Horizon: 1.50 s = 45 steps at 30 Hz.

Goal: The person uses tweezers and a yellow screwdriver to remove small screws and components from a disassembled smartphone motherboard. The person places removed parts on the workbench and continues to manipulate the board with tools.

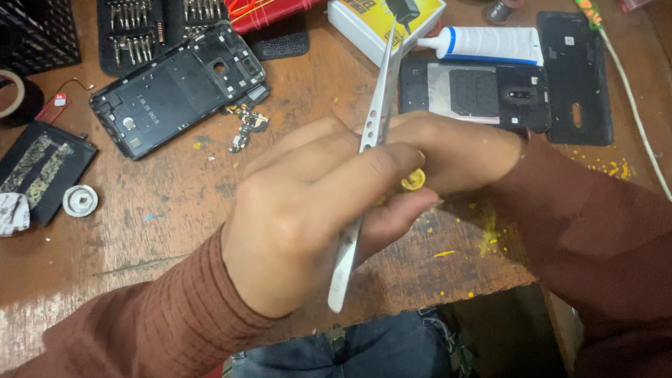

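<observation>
My left hand [301,217] reaches in from the lower left in a brown ribbed sleeve and grips white tweezers [371,133]. They slant up from below my palm to the top of the view, where a small dark part [401,8] sits at the tips. My right hand [455,150] comes in from the right and lies curled against the left hand's fingers. A small yellow round piece [413,180] is pinched under its fingers, touching my left thumb. Both hands hover over the worn wooden table [175,203].
An opened dark phone frame [178,87] lies at upper left, with a small circuit piece [246,126] beside it. A second opened phone [476,94], a black back cover [574,77], a white glue tube [490,43], a yellow-white box [364,21], a bit set [143,31] and a battery [42,168] surround them.
</observation>
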### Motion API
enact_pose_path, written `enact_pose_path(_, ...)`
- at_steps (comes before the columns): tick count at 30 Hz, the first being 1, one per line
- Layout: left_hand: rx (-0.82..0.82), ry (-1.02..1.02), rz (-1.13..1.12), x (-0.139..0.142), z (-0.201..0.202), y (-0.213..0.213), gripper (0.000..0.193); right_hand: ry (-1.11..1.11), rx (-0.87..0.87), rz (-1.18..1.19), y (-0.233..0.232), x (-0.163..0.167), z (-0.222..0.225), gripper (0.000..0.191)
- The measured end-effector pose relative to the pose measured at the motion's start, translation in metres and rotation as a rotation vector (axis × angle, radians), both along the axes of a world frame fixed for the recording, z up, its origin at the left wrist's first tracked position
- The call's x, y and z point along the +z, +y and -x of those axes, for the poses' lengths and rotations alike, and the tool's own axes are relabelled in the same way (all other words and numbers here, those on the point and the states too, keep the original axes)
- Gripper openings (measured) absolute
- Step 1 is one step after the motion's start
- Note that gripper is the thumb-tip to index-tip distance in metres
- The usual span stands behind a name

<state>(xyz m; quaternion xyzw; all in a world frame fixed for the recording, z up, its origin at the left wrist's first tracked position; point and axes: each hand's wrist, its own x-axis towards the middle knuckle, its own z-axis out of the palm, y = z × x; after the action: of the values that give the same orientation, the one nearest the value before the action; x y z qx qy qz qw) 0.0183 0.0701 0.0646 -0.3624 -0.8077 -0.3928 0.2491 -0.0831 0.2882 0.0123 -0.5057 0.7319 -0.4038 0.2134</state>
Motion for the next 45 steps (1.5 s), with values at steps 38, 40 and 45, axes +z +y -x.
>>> enact_pose_path(38,-0.168,0.199,0.154,0.000,-0.002,-0.011,0.029,0.105,0.143,-0.058,-0.006,0.005,-0.002,0.037)
enact_pose_path(40,-0.185,0.193,0.131,-0.003,-0.004,-0.011,0.031,0.097,0.144,-0.030,-0.005,0.006,-0.002,0.038)
enact_pose_path(45,-0.175,0.197,0.121,-0.006,-0.004,-0.009,0.034,0.030,0.125,-0.046,-0.007,0.006,-0.003,0.040)
